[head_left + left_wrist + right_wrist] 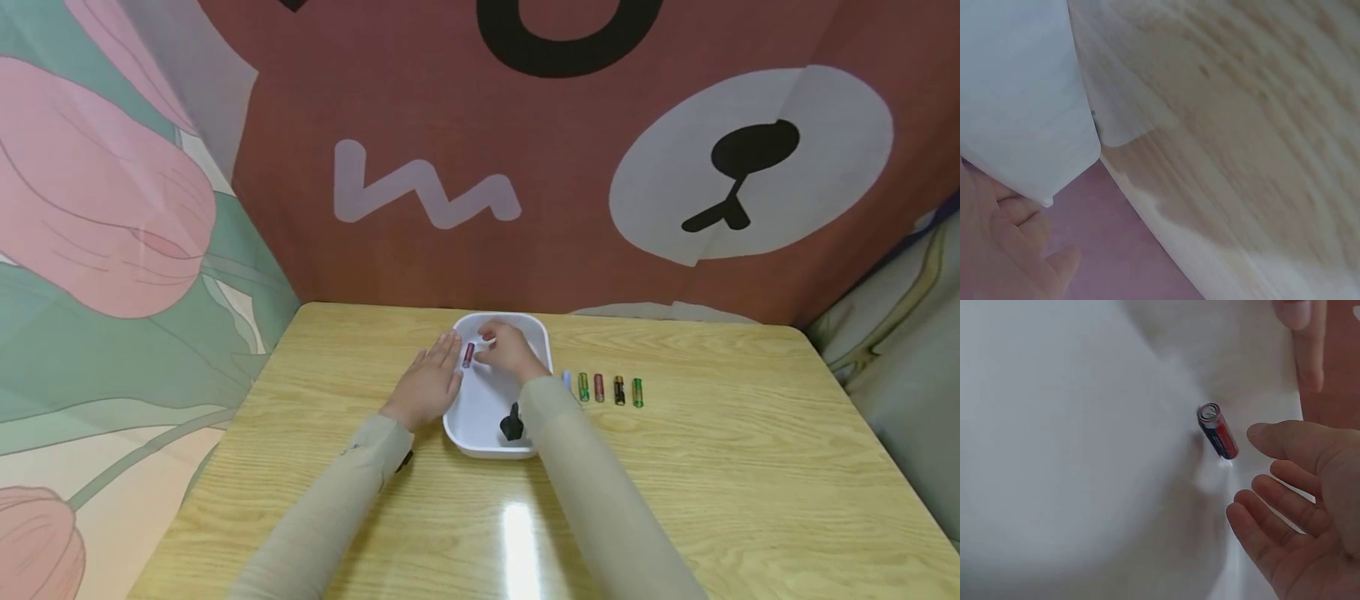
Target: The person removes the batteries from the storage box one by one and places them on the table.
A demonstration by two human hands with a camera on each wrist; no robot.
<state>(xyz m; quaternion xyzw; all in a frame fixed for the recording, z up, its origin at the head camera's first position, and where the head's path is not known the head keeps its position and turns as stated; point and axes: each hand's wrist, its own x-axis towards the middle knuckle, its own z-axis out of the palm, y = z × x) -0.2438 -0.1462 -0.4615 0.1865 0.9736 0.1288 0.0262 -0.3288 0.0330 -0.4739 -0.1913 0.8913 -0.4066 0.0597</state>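
A red and black battery [468,355] lies inside a white plastic tray [498,455], near its left wall. My right hand [512,350] is over the tray, just right of this battery. In the right wrist view, the thumb and fingers of that hand [1310,500] are spread beside the battery [1217,431] with a gap between them. My left hand [426,385] rests on the tray's left rim, its fingers fairly straight. The left wrist view shows only part of the left hand [1010,244] along the tray's outer side [1029,94].
Right of the tray, several batteries stand in a row on the wooden table [720,467], including a green one [583,387], a red one [598,387] and a black and orange one [618,390]. A small black object [512,423] shows beside the right sleeve. Behind the table hangs a printed cloth [420,258].
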